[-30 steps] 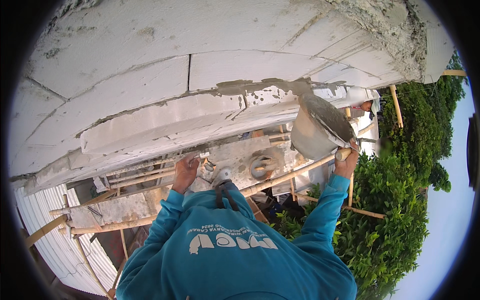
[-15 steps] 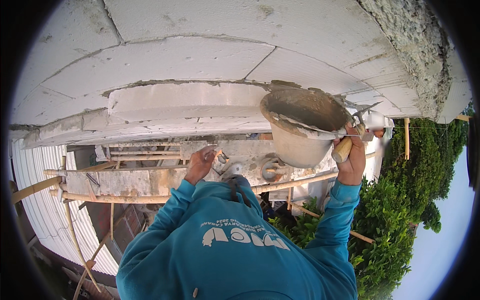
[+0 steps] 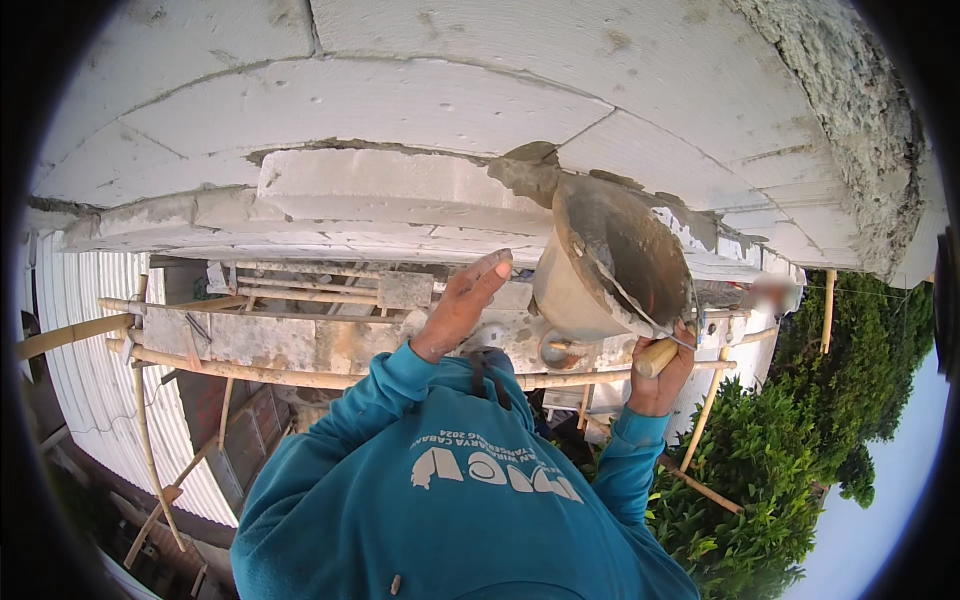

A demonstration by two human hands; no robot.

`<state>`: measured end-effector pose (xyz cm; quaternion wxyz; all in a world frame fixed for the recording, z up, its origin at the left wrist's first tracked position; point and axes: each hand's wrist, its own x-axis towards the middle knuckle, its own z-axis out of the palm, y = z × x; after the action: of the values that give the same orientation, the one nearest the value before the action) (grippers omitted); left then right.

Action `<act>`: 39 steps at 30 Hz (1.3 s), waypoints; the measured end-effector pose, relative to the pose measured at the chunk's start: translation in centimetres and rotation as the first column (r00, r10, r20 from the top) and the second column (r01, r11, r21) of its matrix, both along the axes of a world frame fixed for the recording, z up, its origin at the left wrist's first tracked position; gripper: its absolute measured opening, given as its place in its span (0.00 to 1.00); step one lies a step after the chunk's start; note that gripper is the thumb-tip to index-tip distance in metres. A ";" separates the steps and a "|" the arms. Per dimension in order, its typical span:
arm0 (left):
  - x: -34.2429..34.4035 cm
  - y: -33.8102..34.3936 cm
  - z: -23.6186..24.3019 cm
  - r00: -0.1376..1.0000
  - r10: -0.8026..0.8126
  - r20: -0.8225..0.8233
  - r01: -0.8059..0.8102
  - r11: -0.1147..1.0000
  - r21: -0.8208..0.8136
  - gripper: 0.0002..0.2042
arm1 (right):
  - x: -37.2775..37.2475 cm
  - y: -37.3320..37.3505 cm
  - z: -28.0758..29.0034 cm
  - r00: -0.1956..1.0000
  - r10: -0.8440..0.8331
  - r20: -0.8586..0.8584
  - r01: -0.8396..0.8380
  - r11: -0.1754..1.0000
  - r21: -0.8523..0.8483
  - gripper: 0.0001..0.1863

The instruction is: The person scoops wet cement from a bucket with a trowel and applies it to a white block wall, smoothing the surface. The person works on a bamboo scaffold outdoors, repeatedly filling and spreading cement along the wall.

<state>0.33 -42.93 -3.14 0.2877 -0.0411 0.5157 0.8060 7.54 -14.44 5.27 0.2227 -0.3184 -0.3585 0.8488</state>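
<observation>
A grey mortar bucket [image 3: 580, 290] is tilted against the block wall, its mouth toward the right and its inside coated with mortar. My right hand [image 3: 665, 385] is closed at the bucket's near rim, around the wooden handle [image 3: 655, 358] of a trowel whose blade I cannot see. A thin wire bail along the rim meets the same fingers. My left hand [image 3: 465, 308] is raised left of the bucket, fingers stretched, apart from it and holding nothing. Wet mortar [image 3: 528, 172] lies beside the right end of a white block [image 3: 370, 182].
Behind stands a wall of white blocks [image 3: 430, 105]. Below runs a scaffold plank [image 3: 270, 338] with bamboo poles [image 3: 290, 378]. A small round container [image 3: 560, 350] sits on the planks. A corrugated sheet [image 3: 85, 370] is at left, leafy trees [image 3: 740, 440] at right.
The bucket has tipped over further to the right. My right hand has come lower and nearer. My left hand has moved up and right, fingers extending. More mortar shows beside the block.
</observation>
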 end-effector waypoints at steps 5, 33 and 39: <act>0.5 2.2 2.9 0.964 -0.239 0.119 0.230 0.970 0.084 0.53 | 4.4 -1.4 -3.0 0.994 0.007 -0.112 -0.017 0.995 -0.093 0.28; 9.1 -12.7 -14.0 0.702 0.486 0.521 -0.409 0.873 -0.265 0.16 | -2.5 -6.6 -1.2 0.475 0.368 0.800 -0.756 -0.295 0.585 0.25; 13.0 -19.7 -16.7 0.859 0.506 0.072 -0.455 0.822 -0.343 0.17 | -9.3 -10.2 -1.5 0.498 0.320 0.806 -0.577 -0.572 0.584 0.24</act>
<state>13.34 -62.68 -19.83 0.1047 -0.2799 0.5853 0.7537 -1.72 -24.65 3.75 -0.1142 0.1223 -0.9646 0.2039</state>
